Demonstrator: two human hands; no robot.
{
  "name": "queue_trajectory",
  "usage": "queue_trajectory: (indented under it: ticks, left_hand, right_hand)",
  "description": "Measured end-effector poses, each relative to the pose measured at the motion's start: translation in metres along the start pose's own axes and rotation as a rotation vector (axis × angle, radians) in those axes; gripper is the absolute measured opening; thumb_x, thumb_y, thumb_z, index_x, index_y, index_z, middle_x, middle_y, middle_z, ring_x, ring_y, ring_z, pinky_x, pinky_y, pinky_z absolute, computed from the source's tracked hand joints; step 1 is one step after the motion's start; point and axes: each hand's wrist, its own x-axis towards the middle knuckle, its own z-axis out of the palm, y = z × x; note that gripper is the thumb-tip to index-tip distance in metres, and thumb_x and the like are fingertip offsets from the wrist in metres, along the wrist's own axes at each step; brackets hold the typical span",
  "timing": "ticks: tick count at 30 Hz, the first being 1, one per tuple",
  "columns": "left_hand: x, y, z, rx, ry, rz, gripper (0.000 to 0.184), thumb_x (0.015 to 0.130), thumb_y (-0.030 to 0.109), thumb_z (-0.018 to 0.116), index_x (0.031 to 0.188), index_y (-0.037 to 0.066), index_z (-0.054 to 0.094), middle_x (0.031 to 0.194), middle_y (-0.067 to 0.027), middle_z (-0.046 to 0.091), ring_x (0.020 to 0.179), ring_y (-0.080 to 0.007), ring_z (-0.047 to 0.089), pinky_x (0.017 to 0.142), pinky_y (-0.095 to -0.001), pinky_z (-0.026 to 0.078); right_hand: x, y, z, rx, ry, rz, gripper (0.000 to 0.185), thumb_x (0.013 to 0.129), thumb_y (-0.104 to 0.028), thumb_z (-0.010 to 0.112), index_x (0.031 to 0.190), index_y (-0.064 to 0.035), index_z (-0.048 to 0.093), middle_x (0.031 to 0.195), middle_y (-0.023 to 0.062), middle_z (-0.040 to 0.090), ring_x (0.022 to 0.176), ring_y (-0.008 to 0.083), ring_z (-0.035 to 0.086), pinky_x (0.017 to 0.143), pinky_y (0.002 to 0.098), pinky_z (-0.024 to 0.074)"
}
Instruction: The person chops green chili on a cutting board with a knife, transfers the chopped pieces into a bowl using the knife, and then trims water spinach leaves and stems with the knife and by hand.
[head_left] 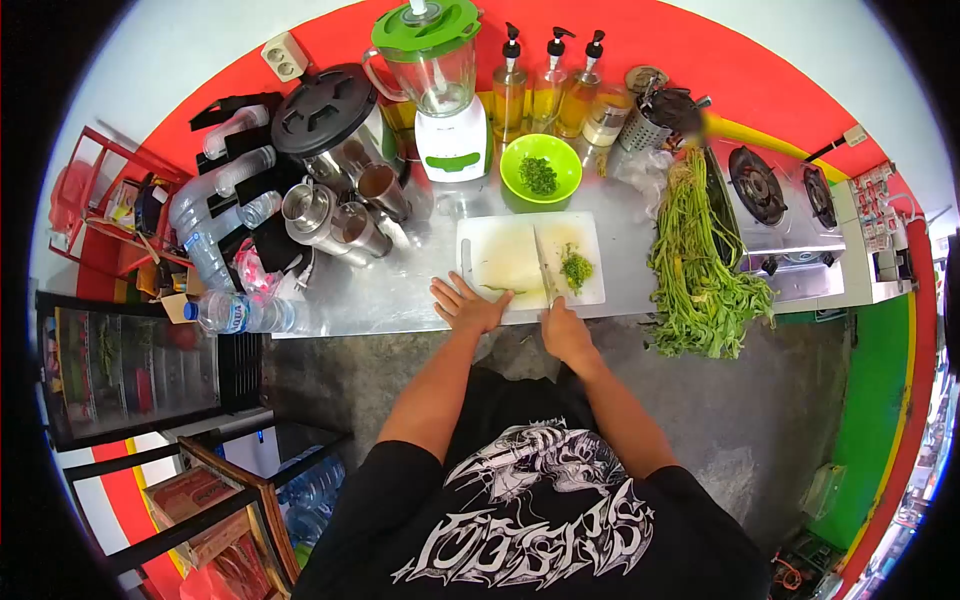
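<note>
My right hand [567,332] is wrapped round the handle of a kitchen knife [543,258]. Its blade lies over the white cutting board [487,240] and points away from me. Just right of the blade is a small pile of chopped green herbs [575,268]. At the board's near left corner, my left hand [470,305] rests with its fingers spread, partly on the metal table. Its thumb is close to a thin green piece [498,288] on the board; whether they touch I cannot tell. Behind the board, a green bowl [513,187] holds more chopped herbs [537,175].
A large bunch of leafy stalks [690,270] hangs over the table's front edge on the right, beside a gas stove [785,220]. A blender [445,110] and several pump bottles [547,95] line the back. Metal cups [350,232] and a water bottle [240,312] stand or lie left.
</note>
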Motion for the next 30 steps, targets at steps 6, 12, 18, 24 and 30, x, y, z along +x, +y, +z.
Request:
queue_trajectory:
  ticks: [6, 12, 18, 24, 30]
  left_hand:
    - [0.003, -0.001, 0.003, -0.006, 0.003, -0.002, 0.141, 0.073, 0.089, 0.053, 0.155, 0.0, -0.021, 0.158, -0.0298, -0.03, 0.147, -0.0405, -0.031, 0.119, -0.0559, -0.009]
    - [0.003, 0.0, 0.0, 0.019, -0.023, -0.017, 0.145, 0.069, 0.093, 0.05, 0.154, 0.002, -0.023, 0.158, -0.0287, -0.032, 0.148, -0.0393, -0.03, 0.119, -0.0557, -0.01]
    - [0.001, 0.0, 0.0, 0.001, -0.016, -0.009, 0.144, 0.07, 0.093, 0.05, 0.154, 0.002, -0.024, 0.158, -0.0286, -0.032, 0.148, -0.0393, -0.031, 0.119, -0.0557, -0.01]
    - [0.001, -0.001, 0.001, 0.004, -0.009, 0.003, 0.143, 0.071, 0.092, 0.049, 0.154, 0.001, -0.023, 0.157, -0.0296, -0.032, 0.147, -0.0399, -0.031, 0.118, -0.0565, -0.011]
    - [0.0, 0.001, 0.001, 0.022, -0.003, -0.012, 0.142, 0.071, 0.092, 0.05, 0.154, 0.001, -0.022, 0.158, -0.0295, -0.031, 0.147, -0.0399, -0.031, 0.118, -0.0566, -0.01]
  right_hand:
    - [0.009, 0.004, 0.01, 0.012, 0.042, 0.065, 0.044, 0.095, -0.022, 0.052, 0.122, 0.0103, 0.041, 0.1, 0.0351, 0.066, 0.098, 0.0519, 0.065, 0.086, 0.0571, 0.0513]
    - [0.007, -0.002, 0.01, 0.014, 0.021, 0.058, 0.04, 0.099, -0.025, 0.049, 0.123, 0.0065, 0.041, 0.102, 0.0351, 0.066, 0.097, 0.0531, 0.064, 0.088, 0.0576, 0.0505]
    - [0.009, 0.004, 0.006, 0.016, 0.024, 0.033, 0.037, 0.1, -0.026, 0.047, 0.12, 0.005, 0.042, 0.102, 0.0354, 0.066, 0.097, 0.0528, 0.065, 0.087, 0.0579, 0.0502]
    - [0.003, -0.001, 0.018, 0.032, 0.035, 0.069, 0.038, 0.1, -0.027, 0.049, 0.118, 0.0061, 0.044, 0.099, 0.0356, 0.066, 0.095, 0.0531, 0.065, 0.086, 0.0579, 0.0503]
    - [0.001, 0.002, 0.001, -0.004, 0.006, 0.024, 0.037, 0.101, -0.028, 0.049, 0.117, 0.0053, 0.045, 0.101, 0.0366, 0.065, 0.095, 0.0542, 0.064, 0.086, 0.0594, 0.0495]
